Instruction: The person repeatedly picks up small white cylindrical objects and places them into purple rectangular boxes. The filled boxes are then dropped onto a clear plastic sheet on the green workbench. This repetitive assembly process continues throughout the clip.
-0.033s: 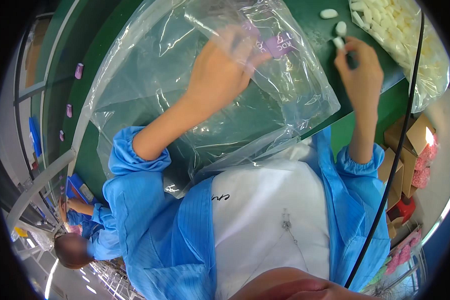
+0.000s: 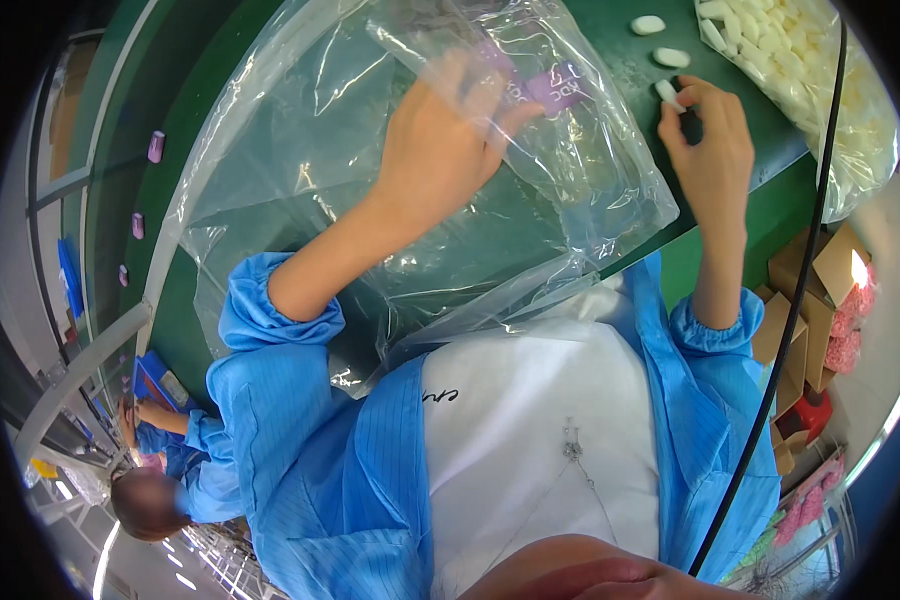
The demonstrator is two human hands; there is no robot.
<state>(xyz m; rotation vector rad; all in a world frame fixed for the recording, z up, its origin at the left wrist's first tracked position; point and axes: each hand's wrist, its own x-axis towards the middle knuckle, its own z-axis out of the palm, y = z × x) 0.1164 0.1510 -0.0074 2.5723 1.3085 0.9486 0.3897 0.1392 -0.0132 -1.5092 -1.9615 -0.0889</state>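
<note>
Nothing has shifted: left hand [image 2: 440,150] and right hand [image 2: 715,150] stay put.

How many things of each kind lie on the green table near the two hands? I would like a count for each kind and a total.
Large clear plastic bag, with the left hand inside it: 1
Loose white oval pieces, one of them at the right hand: 3
Bag full of white pieces: 1
Small purple pieces at the far left: 3
Total: 8

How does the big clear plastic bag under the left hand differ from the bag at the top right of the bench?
The large clear plastic bag looks nearly empty and lies flat and crumpled, overhanging the green bench edge; the left hand reaches inside it. The smaller bag bulges with small white oval pieces, untouched. Both are transparent plastic on the same bench.
</note>
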